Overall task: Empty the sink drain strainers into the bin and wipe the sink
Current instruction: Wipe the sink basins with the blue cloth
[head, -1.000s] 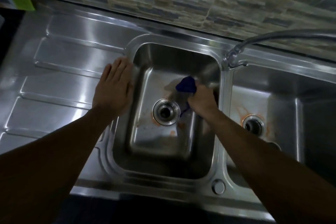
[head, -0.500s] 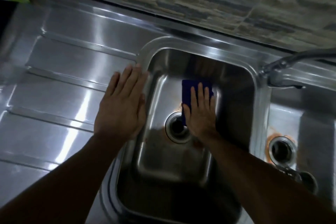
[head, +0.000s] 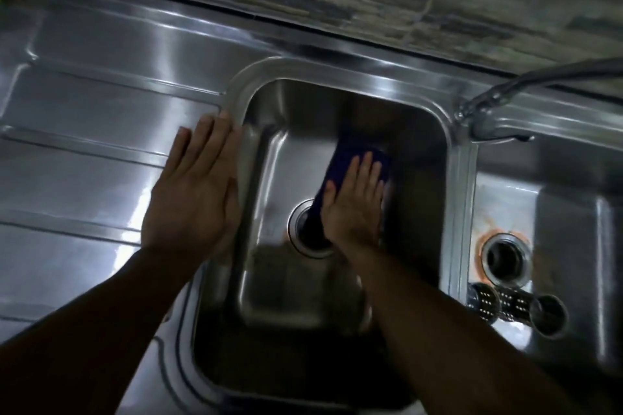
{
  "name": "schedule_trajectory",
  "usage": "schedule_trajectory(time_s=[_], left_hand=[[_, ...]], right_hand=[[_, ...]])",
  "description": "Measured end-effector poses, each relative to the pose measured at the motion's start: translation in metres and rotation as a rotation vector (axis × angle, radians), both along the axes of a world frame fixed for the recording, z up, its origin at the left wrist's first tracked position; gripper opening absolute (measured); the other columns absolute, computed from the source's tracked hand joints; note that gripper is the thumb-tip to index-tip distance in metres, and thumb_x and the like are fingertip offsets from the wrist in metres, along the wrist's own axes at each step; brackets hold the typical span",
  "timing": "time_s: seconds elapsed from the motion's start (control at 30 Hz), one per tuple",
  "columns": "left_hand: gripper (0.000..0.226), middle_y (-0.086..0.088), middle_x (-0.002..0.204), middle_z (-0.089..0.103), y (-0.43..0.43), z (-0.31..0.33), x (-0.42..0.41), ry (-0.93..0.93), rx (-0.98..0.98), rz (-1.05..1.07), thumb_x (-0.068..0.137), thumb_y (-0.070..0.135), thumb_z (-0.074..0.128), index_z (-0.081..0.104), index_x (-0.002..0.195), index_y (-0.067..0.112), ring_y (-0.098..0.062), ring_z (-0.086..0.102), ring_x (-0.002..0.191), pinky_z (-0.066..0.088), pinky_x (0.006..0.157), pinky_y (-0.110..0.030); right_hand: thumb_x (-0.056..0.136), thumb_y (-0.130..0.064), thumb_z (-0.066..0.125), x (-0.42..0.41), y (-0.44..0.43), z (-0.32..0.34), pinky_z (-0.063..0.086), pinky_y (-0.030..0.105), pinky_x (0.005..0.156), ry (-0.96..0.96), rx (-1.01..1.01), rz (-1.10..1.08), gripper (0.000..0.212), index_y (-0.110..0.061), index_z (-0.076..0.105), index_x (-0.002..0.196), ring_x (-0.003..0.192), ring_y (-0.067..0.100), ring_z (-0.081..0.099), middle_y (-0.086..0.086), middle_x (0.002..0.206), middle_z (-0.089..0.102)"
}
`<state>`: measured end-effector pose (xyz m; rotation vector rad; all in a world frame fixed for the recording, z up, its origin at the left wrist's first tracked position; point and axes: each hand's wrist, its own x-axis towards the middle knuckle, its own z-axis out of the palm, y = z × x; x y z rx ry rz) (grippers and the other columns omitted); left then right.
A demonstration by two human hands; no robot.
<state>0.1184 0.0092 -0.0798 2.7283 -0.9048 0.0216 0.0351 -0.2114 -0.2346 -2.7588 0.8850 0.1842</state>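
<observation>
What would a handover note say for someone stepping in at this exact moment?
Left hand: flat and open on the draining board, braced beside the left basin's rim.
Right hand: fingers spread, pressing the blue cloth onto the floor of the left basin, next to its drain.
Strainers: what look like two, out of the drains, lying on their sides in the right basin.
Done: strainers pulled; whether emptied cannot be told.
Left: finish the left basin, wipe the right one, including the orange stain around its drain, refit the strainers.
</observation>
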Motion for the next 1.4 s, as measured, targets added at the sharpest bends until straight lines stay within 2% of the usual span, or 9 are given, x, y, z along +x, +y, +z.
schedule_trajectory(time_s=[0.17,0.33,0.4,0.6,0.73,0.83,0.97,1.23,1.4], left_hand=[[0.058,-0.02,0.161,0.031,-0.001,0.0,-0.002,-0.005,0.0,-0.002,0.098,0.019,0.031,0.035,0.152,0.0,-0.035,0.023,0.153,0.017,0.126,-0.053],[0.059,-0.017,0.164,0.024,-0.001,-0.002,-0.001,-0.01,0.013,-0.001,0.1,0.025,0.026,0.028,0.156,0.003,-0.03,0.016,0.155,0.014,0.127,-0.05],[0.061,-0.018,0.164,0.024,0.0,-0.003,-0.002,-0.034,0.021,-0.01,0.099,0.023,0.028,0.027,0.155,0.002,-0.032,0.016,0.155,0.014,0.127,-0.05],[0.059,-0.019,0.162,0.029,0.0,-0.001,-0.004,-0.052,0.005,-0.004,0.096,0.013,0.035,0.031,0.154,0.001,-0.035,0.022,0.153,0.016,0.126,-0.05],[0.061,-0.018,0.163,0.026,0.001,0.003,-0.006,-0.031,-0.002,-0.009,0.095,0.015,0.032,0.03,0.155,0.003,-0.034,0.02,0.154,0.014,0.127,-0.049],[0.06,-0.018,0.164,0.024,0.0,0.003,-0.006,-0.027,0.003,-0.018,0.097,0.017,0.029,0.028,0.156,0.004,-0.033,0.018,0.154,0.014,0.127,-0.049],[0.059,-0.016,0.165,0.023,0.001,0.0,-0.005,-0.033,0.002,-0.007,0.099,0.018,0.029,0.028,0.156,0.005,-0.032,0.017,0.155,0.012,0.128,-0.047],[0.058,-0.015,0.165,0.024,0.001,-0.007,-0.001,-0.046,0.018,0.002,0.1,0.02,0.028,0.028,0.156,0.007,-0.031,0.017,0.155,0.012,0.128,-0.047],[0.059,-0.016,0.164,0.025,0.001,-0.007,-0.002,-0.066,-0.004,-0.007,0.099,0.021,0.03,0.028,0.156,0.006,-0.031,0.018,0.155,0.014,0.127,-0.049]], right_hand=[[0.1,-0.043,0.034,0.025,0.022,0.006,-0.003,0.052,0.125,0.027,0.151,-0.155,0.076,-0.009,0.001,0.16,0.155,0.032,-0.009,0.011,0.168,-0.009],[0.102,-0.036,0.037,0.026,0.094,0.011,-0.007,0.052,0.124,0.073,0.341,0.372,0.075,-0.012,-0.005,0.159,0.154,0.029,-0.017,0.007,0.167,-0.016],[0.102,-0.032,0.039,-0.003,0.117,0.016,-0.005,0.052,0.125,0.077,0.398,0.446,0.075,-0.009,-0.004,0.159,0.154,0.029,-0.016,0.008,0.168,-0.014],[0.101,-0.033,0.042,-0.108,0.099,0.029,-0.012,0.047,0.122,0.392,0.369,0.847,0.08,-0.015,-0.011,0.159,0.152,0.028,-0.022,0.004,0.166,-0.023],[0.099,-0.045,0.041,-0.143,0.061,0.032,-0.005,0.047,0.125,0.475,0.258,0.638,0.084,-0.02,-0.013,0.159,0.153,0.028,-0.022,-0.001,0.164,-0.027],[0.095,-0.052,0.038,-0.154,0.04,0.031,-0.015,0.041,0.12,0.492,0.251,0.316,0.09,-0.021,-0.02,0.156,0.15,0.023,-0.028,-0.002,0.158,-0.038],[0.09,-0.055,0.043,-0.112,0.03,0.023,-0.01,0.042,0.122,0.29,0.181,0.133,0.095,-0.016,-0.01,0.159,0.154,0.029,-0.016,0.008,0.167,-0.018],[0.078,-0.072,0.025,0.004,0.003,0.006,-0.019,0.051,0.118,0.379,0.194,0.098,0.105,-0.02,-0.026,0.153,0.147,0.031,-0.035,0.003,0.158,-0.04],[0.088,-0.06,0.04,0.011,0.063,0.025,-0.014,0.054,0.121,0.305,0.289,0.364,0.1,-0.016,-0.018,0.157,0.148,0.036,-0.03,0.006,0.162,-0.032]])
